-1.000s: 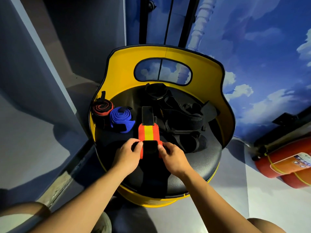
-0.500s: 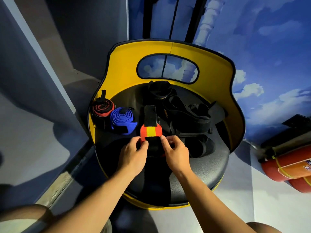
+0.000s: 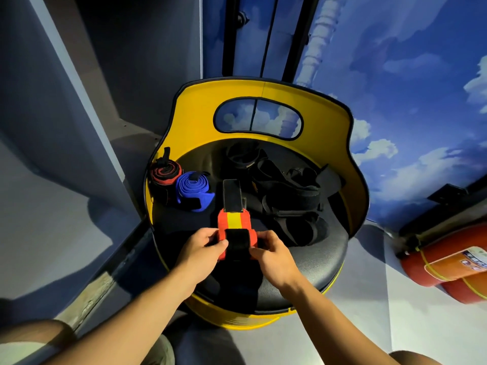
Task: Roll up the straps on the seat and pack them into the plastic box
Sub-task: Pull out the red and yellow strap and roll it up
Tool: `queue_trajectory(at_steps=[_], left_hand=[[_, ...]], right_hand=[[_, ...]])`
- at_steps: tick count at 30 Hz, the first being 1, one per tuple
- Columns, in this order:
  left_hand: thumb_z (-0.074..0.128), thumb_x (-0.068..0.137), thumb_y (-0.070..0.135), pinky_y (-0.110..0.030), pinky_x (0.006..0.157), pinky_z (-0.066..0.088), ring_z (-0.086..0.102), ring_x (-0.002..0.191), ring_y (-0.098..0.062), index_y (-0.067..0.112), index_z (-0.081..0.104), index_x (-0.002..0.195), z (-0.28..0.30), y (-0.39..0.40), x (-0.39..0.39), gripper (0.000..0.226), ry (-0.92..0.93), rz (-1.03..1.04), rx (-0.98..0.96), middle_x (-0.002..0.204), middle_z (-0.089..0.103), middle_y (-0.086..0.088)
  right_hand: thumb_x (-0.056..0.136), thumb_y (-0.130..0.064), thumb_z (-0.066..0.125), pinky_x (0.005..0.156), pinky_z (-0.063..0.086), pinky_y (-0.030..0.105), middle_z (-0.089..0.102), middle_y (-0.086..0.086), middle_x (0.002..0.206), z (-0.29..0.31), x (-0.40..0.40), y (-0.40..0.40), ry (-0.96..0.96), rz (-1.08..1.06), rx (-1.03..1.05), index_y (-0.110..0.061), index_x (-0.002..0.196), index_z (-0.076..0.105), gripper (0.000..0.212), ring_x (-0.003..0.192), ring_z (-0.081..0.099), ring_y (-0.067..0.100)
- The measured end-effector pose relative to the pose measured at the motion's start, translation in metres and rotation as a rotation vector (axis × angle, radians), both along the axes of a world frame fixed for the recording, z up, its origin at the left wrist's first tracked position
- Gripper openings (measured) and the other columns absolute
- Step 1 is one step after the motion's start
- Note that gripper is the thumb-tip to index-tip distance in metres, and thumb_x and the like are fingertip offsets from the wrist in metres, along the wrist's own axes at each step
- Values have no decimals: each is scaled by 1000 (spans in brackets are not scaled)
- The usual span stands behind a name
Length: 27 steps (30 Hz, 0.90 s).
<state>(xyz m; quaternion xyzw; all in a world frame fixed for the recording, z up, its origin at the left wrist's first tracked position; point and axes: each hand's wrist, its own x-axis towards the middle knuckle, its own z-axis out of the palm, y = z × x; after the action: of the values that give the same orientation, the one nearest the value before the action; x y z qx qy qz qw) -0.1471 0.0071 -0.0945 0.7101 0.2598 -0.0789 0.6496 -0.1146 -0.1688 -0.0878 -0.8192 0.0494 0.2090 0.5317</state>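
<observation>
Only 1 view: the head camera looks forward and steeply down, close above the yellow seat (image 3: 263, 93) and floor.

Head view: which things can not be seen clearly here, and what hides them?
- Plastic box: not visible anywhere in the head view.
- Rolled part of the orange and yellow strap: its sides are covered by the left hand and right hand.
- Black straps: a dark heap on the black seat; their number cannot be told.
- Red cylinder: cut by the right edge, label blurred.
</observation>
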Motion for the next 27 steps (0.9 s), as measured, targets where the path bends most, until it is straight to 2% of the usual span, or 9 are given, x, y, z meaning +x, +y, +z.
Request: queue_trajectory(at_steps=[5, 10, 14, 16, 18, 21, 23, 25, 27], left_hand=[[66, 94, 39, -41, 92, 56, 64, 100, -15, 38, 63, 98, 1, 2, -1, 5, 27, -41, 185, 98, 63, 18], [56, 96, 53, -27, 65, 45, 63, 85, -13, 25, 70, 98, 7, -2, 18, 32, 41, 14, 365, 93, 69, 5], [63, 90, 55, -29, 68, 52, 66, 86, -15, 26, 71, 99, 2, -1, 32, 31, -43, 165, 384, 94, 70, 5], [61, 89, 60, -32, 67, 53, 67, 79, -15, 23, 71, 90, 4, 0, 35, 38, -37, 159, 397, 85, 70, 4], [57, 92, 58, -29, 61, 48, 66, 76, -14, 22, 71, 88, 5, 0, 35, 39, -12, 99, 408, 82, 70, 3], [62, 94, 35, -26, 76, 51, 66, 95, -11, 28, 71, 115, 4, -1, 30, 25, 0, 13, 226, 105, 71, 5], [61, 91, 23, -30, 92, 51, 63, 108, -11, 33, 64, 130, 3, -3, 25, 41, 4, -54, 187, 120, 68, 8], [61, 91, 17, -33, 99, 49, 62, 112, -11, 36, 60, 135, 4, -4, 23, 48, 12, -61, 202, 124, 66, 9], [60, 91, 16, -37, 101, 51, 64, 109, -11, 43, 65, 126, 6, -3, 19, 44, 20, -64, 159, 116, 70, 13]], right_hand=[[72, -43, 63, 95, 55, 43, 74, -4, 101, 5, 0, -2, 15, 6, -40, -26, 104, 66, 37, 95, 71, 14], [93, -50, 62, 89, 54, 32, 72, -3, 98, 6, 18, 10, -74, -22, -142, -19, 104, 68, 33, 94, 68, 13], [93, -45, 66, 78, 47, 14, 70, -7, 99, 2, 31, 20, -183, -87, -120, -18, 110, 65, 32, 91, 65, 5], [94, -41, 65, 69, 41, 4, 68, -12, 92, -2, 35, 24, -220, -109, -113, -17, 110, 65, 29, 83, 61, -6], [96, -43, 62, 64, 39, 2, 65, -15, 83, -4, 38, 26, -242, -120, -145, -17, 104, 68, 28, 75, 57, -12], [98, -46, 58, 61, 38, 3, 65, -11, 80, -4, 38, 26, -241, -137, -171, -18, 100, 68, 30, 69, 56, -5], [100, -46, 54, 64, 39, 8, 71, -4, 90, -2, 36, 27, -231, -136, -173, -18, 104, 69, 32, 79, 62, 8], [102, -41, 50, 78, 45, 22, 73, 0, 101, 1, 33, 27, -181, -114, -144, -19, 112, 67, 30, 96, 65, 15], [102, -31, 51, 89, 49, 27, 71, -4, 106, 6, 26, 24, -80, -81, -55, -23, 116, 65, 21, 101, 65, 12]])
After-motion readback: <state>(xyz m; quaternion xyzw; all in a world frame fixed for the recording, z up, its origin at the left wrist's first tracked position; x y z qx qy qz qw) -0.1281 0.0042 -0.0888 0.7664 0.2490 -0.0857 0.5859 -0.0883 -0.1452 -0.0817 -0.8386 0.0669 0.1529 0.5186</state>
